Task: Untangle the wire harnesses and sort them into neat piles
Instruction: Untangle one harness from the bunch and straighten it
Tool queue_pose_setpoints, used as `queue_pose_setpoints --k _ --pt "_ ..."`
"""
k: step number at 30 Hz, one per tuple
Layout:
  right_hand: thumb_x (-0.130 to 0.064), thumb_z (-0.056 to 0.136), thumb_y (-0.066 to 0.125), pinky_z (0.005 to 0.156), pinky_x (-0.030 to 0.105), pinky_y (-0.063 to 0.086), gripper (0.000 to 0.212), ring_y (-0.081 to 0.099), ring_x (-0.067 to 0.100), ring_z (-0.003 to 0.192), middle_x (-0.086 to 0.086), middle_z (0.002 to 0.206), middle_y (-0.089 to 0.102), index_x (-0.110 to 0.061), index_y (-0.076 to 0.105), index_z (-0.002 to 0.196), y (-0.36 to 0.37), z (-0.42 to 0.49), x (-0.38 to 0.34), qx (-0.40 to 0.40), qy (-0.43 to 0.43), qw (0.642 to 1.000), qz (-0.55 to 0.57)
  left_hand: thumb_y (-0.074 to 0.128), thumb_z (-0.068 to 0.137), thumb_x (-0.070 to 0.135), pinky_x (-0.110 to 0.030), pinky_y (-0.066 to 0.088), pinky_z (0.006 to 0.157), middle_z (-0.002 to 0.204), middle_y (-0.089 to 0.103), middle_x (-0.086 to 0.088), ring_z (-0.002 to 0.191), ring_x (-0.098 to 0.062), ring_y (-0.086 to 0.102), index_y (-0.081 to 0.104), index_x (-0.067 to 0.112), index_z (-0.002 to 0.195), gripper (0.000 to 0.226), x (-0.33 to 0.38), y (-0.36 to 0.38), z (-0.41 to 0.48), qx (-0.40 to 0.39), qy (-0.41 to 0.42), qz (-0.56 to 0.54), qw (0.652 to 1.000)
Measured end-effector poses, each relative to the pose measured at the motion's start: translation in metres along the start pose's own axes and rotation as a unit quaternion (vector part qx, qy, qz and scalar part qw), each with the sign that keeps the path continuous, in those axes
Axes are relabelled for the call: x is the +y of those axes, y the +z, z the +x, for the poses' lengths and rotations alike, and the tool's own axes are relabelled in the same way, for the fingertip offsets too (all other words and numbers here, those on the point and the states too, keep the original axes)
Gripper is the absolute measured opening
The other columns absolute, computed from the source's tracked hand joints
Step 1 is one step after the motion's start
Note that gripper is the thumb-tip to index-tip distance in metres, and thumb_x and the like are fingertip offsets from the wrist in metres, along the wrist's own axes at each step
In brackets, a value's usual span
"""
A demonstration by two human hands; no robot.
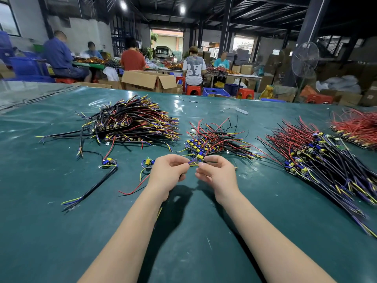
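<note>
Wire harness (195, 161) held crosswise, board end right, left hand (166, 174), right hand (216, 174) pinching

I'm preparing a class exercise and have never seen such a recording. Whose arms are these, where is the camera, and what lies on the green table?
No machine here: a person works with bare hands, filmed by one camera worn on their head, looking forward and down. The left hand and right hand both pinch the wires of one small harness, at the near edge of a tangled heap. On the green table also lie a big pile at the left, a long pile at the right, a red-wired pile at the far right, and two loose harnesses near the left hand.
</note>
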State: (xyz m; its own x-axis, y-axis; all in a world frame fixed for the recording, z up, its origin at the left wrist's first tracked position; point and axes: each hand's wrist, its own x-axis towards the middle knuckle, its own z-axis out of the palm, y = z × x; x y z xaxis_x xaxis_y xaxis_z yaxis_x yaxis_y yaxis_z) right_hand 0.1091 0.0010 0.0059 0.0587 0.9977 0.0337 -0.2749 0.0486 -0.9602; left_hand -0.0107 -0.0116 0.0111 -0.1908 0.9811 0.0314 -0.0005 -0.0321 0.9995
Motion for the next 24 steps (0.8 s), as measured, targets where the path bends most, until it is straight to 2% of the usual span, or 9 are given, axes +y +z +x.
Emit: queue_pose_setpoints --k 4,7,10,12,15,18,22,24 --pt "0.014 0.082 0.056 0.05 0.02 0.055 0.018 0.06 0.009 0.043 0.012 0.067 0.054 -0.002 0.053 0.076 -0.002 0.0 0.0 -0.005 0.041 0.997 0.061 0.061 0.08 -0.003 -0.016 0.046 0.052 0.061 0.061 0.003 0.047 -0.003 0.05 0.064 0.018 0.069 0.024 -0.003 0.002 0.001 0.033 0.041 0.057 0.997" --pt "0.015 0.08 0.058 0.046 0.018 0.052 0.022 0.056 0.006 0.039 0.01 0.061 0.054 -0.004 0.054 0.07 -0.001 -0.001 0.002 0.011 -0.009 1.0 0.006 0.062 0.079 -0.002 -0.021 0.048 0.057 0.061 0.061 0.004 0.049 -0.006 0.052 0.066 0.016 0.072 0.02 -0.005 0.002 0.001 0.05 0.049 0.083 0.994" --pt "0.015 0.076 0.061 0.049 0.023 0.048 0.029 0.051 0.012 0.043 0.006 0.055 0.055 -0.01 0.055 0.062 0.0 0.001 0.003 0.032 -0.091 0.991 -0.097 0.061 0.079 -0.003 -0.025 0.047 0.062 0.061 0.06 0.002 0.053 -0.012 0.051 0.064 0.019 0.067 0.024 -0.005 0.003 0.002 0.053 0.049 0.09 0.993" --pt "0.014 0.076 0.061 0.051 0.024 0.047 0.029 0.05 0.015 0.049 0.004 0.055 0.055 -0.011 0.055 0.062 -0.001 0.001 0.003 0.035 -0.104 0.988 -0.107 0.06 0.08 -0.004 -0.022 0.045 0.057 0.061 0.059 0.001 0.053 -0.012 0.049 0.063 0.018 0.068 0.025 -0.005 0.003 0.001 0.033 0.043 0.083 0.995" --pt "0.012 0.079 0.061 0.05 0.018 0.052 0.022 0.053 0.015 0.06 0.007 0.07 0.054 -0.009 0.055 0.073 -0.004 0.003 0.003 0.023 -0.026 0.999 -0.006 0.06 0.082 -0.004 -0.011 0.041 0.046 0.061 0.058 0.002 0.05 -0.007 0.049 0.063 0.017 0.069 0.025 -0.002 0.002 0.0 -0.009 0.042 0.067 0.997" --pt "0.012 0.082 0.057 0.044 0.019 0.052 0.02 0.053 0.018 0.06 0.012 0.076 0.052 -0.005 0.049 0.088 -0.006 0.005 -0.001 0.016 0.102 0.99 0.096 0.061 0.083 -0.003 -0.011 0.042 0.049 0.062 0.06 0.002 0.048 -0.005 0.05 0.064 0.018 0.069 0.025 -0.002 0.001 -0.001 -0.034 0.058 0.078 0.995" --pt "0.011 0.085 0.048 0.039 0.019 0.049 0.017 0.055 0.016 0.04 0.012 0.07 0.049 0.001 0.051 0.072 -0.007 0.006 -0.008 0.004 0.2 0.967 0.157 0.064 0.082 0.002 -0.018 0.047 0.059 0.063 0.064 0.006 0.054 -0.01 0.054 0.065 0.025 0.069 0.027 -0.003 0.001 -0.001 -0.037 0.092 0.122 0.988" --pt "0.007 0.087 0.05 0.04 0.019 0.05 0.018 0.055 0.015 0.042 0.011 0.068 0.05 0.001 0.053 0.07 -0.008 0.006 -0.009 -0.02 0.212 0.963 0.167 0.064 0.082 0.002 -0.02 0.048 0.06 0.061 0.065 0.01 0.055 -0.008 0.056 0.066 0.027 0.067 0.029 -0.002 0.001 -0.001 -0.043 0.108 0.127 0.985"
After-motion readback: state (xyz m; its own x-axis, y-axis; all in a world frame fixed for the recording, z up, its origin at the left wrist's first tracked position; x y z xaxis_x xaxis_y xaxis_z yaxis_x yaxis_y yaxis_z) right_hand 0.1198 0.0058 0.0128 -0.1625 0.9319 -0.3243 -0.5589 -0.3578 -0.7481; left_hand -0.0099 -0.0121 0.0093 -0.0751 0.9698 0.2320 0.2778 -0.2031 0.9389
